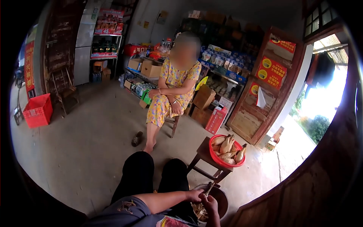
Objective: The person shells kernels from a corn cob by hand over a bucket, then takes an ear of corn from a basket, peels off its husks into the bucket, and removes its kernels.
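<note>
My left hand (pixel 194 195) reaches across my lap, its fingers closed at a thin pale piece, apparently a bamboo shoot (pixel 208 187). My right hand (pixel 210 203) is closed around the same piece just below. Its tip points up, away from me; whether a blade is also held I cannot tell. Both hands are over a metal basin (pixel 223 198) with pale peelings (pixel 200 212) in it. Beyond them a red plastic basket (pixel 212 152) holds several plump, tapering bamboo shoots (pixel 227 143) with dark tips, on a small wooden stool (pixel 202 151).
A person (pixel 179 81) in yellow flowered clothes sits facing me, arms crossed over the lap. A brown shoe (pixel 137 139) lies on the floor. At the left stands a red crate (pixel 38 111). Shelves of goods (pixel 223 62) line the back; a wooden door (pixel 247 125) stands right.
</note>
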`<control>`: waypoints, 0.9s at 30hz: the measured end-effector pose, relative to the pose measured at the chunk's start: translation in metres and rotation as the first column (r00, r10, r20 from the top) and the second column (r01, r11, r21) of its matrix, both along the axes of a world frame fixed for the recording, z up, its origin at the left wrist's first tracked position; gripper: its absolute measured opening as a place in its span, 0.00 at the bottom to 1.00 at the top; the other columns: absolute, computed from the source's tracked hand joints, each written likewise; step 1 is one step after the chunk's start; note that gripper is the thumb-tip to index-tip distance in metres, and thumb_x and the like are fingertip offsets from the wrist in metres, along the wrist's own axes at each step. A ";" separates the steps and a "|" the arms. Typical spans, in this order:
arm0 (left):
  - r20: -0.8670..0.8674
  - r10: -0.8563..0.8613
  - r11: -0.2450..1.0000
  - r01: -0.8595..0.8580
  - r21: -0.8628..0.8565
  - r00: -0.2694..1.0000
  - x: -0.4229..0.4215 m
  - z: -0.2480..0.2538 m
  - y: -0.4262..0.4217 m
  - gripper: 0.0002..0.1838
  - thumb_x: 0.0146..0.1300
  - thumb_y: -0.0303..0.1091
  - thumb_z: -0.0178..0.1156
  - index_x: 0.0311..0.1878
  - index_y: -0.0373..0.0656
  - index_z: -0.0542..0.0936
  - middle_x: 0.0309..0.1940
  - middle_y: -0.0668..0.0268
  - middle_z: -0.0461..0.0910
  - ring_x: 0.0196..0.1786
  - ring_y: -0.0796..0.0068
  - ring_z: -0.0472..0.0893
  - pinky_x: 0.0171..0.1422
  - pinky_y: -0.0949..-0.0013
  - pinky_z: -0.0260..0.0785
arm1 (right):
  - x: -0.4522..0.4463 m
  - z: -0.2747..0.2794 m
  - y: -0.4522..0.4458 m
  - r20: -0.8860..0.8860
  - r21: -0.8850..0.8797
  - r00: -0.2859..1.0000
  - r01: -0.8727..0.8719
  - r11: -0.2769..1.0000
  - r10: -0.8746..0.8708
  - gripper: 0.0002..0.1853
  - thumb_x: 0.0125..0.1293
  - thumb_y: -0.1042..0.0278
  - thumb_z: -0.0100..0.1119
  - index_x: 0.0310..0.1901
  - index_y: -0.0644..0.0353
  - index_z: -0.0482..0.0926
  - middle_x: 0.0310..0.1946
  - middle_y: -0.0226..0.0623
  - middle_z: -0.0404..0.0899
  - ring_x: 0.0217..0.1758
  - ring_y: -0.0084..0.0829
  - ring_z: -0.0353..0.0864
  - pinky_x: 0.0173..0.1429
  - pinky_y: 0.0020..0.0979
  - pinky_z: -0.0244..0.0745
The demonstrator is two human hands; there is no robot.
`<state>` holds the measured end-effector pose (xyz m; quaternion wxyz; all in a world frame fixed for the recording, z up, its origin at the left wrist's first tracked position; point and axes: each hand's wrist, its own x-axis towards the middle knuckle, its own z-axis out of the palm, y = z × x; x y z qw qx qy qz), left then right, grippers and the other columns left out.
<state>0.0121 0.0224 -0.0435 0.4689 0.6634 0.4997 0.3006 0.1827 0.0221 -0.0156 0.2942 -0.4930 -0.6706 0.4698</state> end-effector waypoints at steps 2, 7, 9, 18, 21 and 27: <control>-0.022 -0.013 0.999 0.012 -0.035 1.000 -0.003 0.012 -0.004 0.41 0.50 0.40 0.67 0.67 0.38 0.63 0.43 0.54 0.81 0.46 0.66 0.82 0.49 0.68 0.74 | 0.003 0.002 -0.001 0.266 0.179 0.963 -0.001 0.984 -0.047 0.21 0.64 0.47 0.61 0.32 0.62 0.81 0.22 0.43 0.78 0.25 0.36 0.76 0.34 0.35 0.71; 0.051 -0.076 0.997 0.076 0.002 0.996 0.003 -0.004 -0.003 0.42 0.52 0.42 0.68 0.67 0.35 0.62 0.48 0.55 0.80 0.50 0.69 0.79 0.53 0.69 0.72 | 0.023 -0.031 0.008 0.079 0.152 0.997 -0.007 0.988 -0.005 0.16 0.66 0.56 0.60 0.31 0.63 0.79 0.21 0.40 0.78 0.25 0.30 0.76 0.34 0.33 0.72; 0.137 -0.111 0.985 0.128 -0.119 0.984 -0.001 0.020 -0.008 0.40 0.55 0.41 0.68 0.67 0.35 0.61 0.49 0.57 0.79 0.50 0.71 0.78 0.53 0.69 0.71 | 0.022 -0.013 -0.001 0.017 0.098 1.000 -0.019 0.995 0.018 0.15 0.68 0.58 0.59 0.33 0.62 0.80 0.22 0.31 0.76 0.26 0.23 0.73 0.33 0.28 0.69; 0.319 -0.056 0.982 0.110 -0.153 0.946 -0.004 0.018 -0.006 0.32 0.64 0.42 0.63 0.65 0.38 0.64 0.54 0.60 0.76 0.54 0.74 0.74 0.60 0.70 0.67 | 0.023 0.009 -0.009 -0.346 -0.192 0.938 -0.049 0.980 -0.021 0.10 0.70 0.64 0.57 0.41 0.63 0.79 0.30 0.27 0.80 0.29 0.19 0.76 0.35 0.22 0.71; 0.385 -0.050 0.964 0.145 -0.224 0.922 -0.006 0.023 -0.009 0.33 0.63 0.44 0.64 0.66 0.37 0.64 0.54 0.58 0.76 0.55 0.73 0.74 0.60 0.70 0.67 | 0.027 0.010 -0.009 -0.330 -0.156 0.944 -0.046 0.987 -0.008 0.09 0.69 0.65 0.58 0.40 0.63 0.79 0.30 0.29 0.81 0.30 0.20 0.77 0.36 0.22 0.72; 0.158 -0.051 0.984 0.077 -0.163 0.986 -0.008 0.028 -0.008 0.38 0.61 0.48 0.65 0.68 0.38 0.62 0.56 0.59 0.76 0.57 0.74 0.74 0.62 0.70 0.66 | 0.037 -0.016 0.007 -0.377 -0.137 0.915 0.099 0.986 -0.144 0.09 0.68 0.66 0.58 0.34 0.63 0.78 0.25 0.29 0.79 0.26 0.21 0.75 0.32 0.24 0.71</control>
